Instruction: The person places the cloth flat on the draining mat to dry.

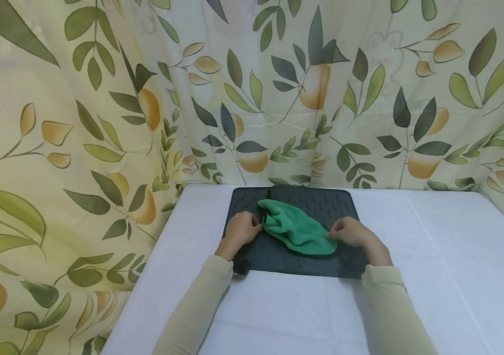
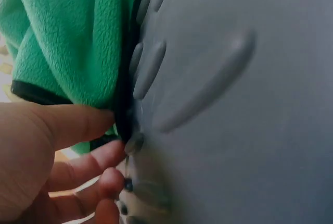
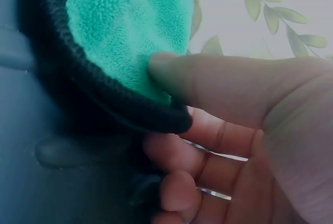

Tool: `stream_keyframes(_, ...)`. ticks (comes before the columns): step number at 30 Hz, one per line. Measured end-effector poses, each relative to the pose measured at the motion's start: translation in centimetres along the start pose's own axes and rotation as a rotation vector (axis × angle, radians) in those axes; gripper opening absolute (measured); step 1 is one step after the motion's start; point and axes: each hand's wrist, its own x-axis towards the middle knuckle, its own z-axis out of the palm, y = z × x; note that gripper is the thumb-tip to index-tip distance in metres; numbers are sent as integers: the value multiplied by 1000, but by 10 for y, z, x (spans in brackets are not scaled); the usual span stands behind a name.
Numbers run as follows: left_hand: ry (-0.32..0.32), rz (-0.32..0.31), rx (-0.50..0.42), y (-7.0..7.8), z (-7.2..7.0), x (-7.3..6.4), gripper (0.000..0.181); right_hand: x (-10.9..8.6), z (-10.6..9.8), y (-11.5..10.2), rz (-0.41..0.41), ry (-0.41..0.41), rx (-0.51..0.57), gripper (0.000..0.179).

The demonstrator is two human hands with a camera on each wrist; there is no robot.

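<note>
A crumpled green cleaning cloth (image 1: pixel 298 229) with dark edging lies on a black ridged rubber mat (image 1: pixel 252 259). At its left end, my left hand (image 1: pixel 242 229) pinches the dark-edged border between thumb and fingers; the left wrist view shows the thumb against the green pile (image 2: pixel 73 41). My right hand (image 1: pixel 353 231) grips the cloth's right corner. Close up in the right wrist view, the thumb presses on the fuzzy cloth (image 3: pixel 119 31) and the fingers curl beneath its black hem. The cloth's underside is mostly hidden.
Under the mat is a table with a white cover (image 1: pixel 278 310). A small dark lump (image 1: pixel 241 266) shows at the mat's near left corner, its kind unclear. A leaf-and-fruit patterned curtain (image 1: pixel 252 98) hangs behind the table and along its left side.
</note>
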Motion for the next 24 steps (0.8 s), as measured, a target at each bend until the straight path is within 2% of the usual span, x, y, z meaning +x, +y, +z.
stream_keyframes(3, -12, -45, 21, 2, 4, 1, 38, 1, 3, -1, -4, 0, 2, 24)
stream_keyframes(7, -19, -74, 0, 3, 8, 2, 56, 1, 3, -1, -9, 11, -18, 25)
stream_keyframes(11, -14, -91, -41, 7, 10, 2, 58, 1, 3, 0, -4, 13, -27, 24)
stream_keyframes(16, -25, -118, -47, 11, 10, 2, 57, 0, 3, 0, -3, 14, -32, 23)
stream_keyframes(24, -49, -108, -35, 11, 11, 1, 57, 3, 2, 6, -25, 2, -14, 23)
